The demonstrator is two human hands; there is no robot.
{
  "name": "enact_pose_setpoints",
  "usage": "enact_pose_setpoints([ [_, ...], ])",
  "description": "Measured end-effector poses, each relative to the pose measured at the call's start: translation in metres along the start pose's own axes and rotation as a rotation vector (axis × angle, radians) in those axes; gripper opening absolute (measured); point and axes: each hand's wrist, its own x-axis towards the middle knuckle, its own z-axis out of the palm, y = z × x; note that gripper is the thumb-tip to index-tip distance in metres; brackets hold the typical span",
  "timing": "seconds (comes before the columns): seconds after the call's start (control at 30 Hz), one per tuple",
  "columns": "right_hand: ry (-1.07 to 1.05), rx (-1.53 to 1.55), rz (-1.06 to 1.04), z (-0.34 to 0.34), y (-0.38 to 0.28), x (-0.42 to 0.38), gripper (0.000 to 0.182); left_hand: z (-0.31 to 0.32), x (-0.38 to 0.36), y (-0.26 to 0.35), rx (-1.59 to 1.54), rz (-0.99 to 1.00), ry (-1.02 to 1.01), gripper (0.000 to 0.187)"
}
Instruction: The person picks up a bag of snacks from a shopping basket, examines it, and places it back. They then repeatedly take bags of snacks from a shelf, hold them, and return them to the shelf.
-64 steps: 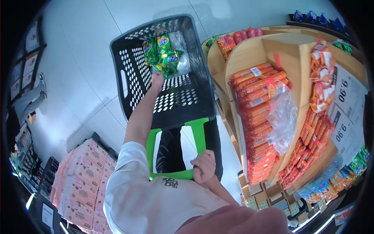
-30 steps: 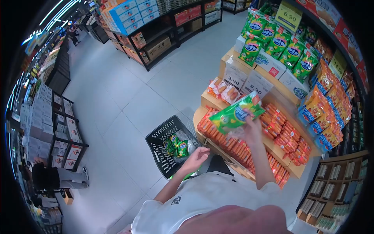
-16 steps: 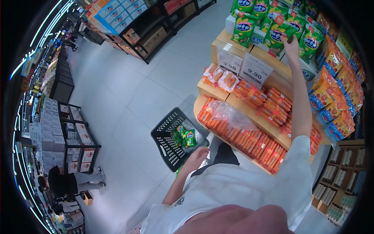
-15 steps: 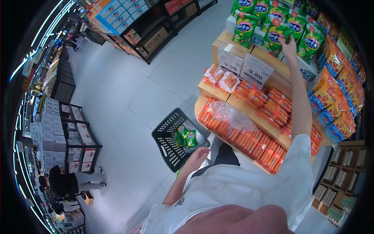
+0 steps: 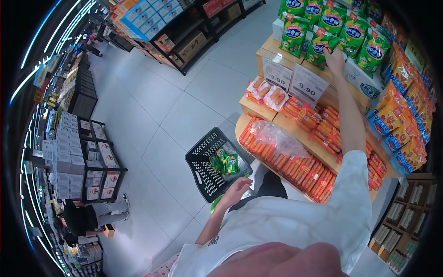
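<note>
My right hand (image 5: 334, 61) is stretched out to the upper shelf. Its fingers close on the right side of a green snack packet (image 5: 317, 48) with Chinese lettering, at the front of several similar packets (image 5: 333, 19). My left hand (image 5: 236, 191) is low at my waist beside a black perforated shopping basket (image 5: 197, 159). Its fingers are loosely curled and apart, with nothing seen in them. A green basket handle (image 5: 215, 203) shows by my left wrist; the rest of it is hidden. Inside the basket lie green packets (image 5: 230, 164).
Sausage packs (image 5: 286, 168) fill the lower tiers of the wooden display, below price cards (image 5: 308, 87). Orange snack bags (image 5: 398, 122) hang at right. Stacked boxes (image 5: 69, 154) stand on a rack at left. A person in black (image 5: 80, 217) is at lower left.
My right hand has shifted slightly left and down, and the green packet in its fingers has moved a little the same way. The view has shifted slightly. My left hand stays beside the basket.
</note>
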Motion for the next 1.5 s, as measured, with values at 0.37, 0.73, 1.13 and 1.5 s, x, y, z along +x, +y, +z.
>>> enact_pose_setpoints([
  [0.37,-0.146,0.093,0.196,0.020,0.016,0.019,0.047,-0.012,0.000,-0.002,0.004,-0.007,0.013,0.025],
  [0.73,-0.117,0.409,0.171,0.020,0.009,0.011,0.031,-0.026,-0.008,-0.009,-0.009,0.012,0.028,0.030],
  [1.13,-0.131,0.442,0.175,0.040,0.021,0.016,0.027,-0.026,-0.009,0.001,-0.048,-0.014,0.081,0.022],
  [1.5,-0.226,0.169,0.201,0.015,0.008,0.015,0.031,-0.026,-0.007,-0.006,-0.082,-0.002,0.098,0.021],
])
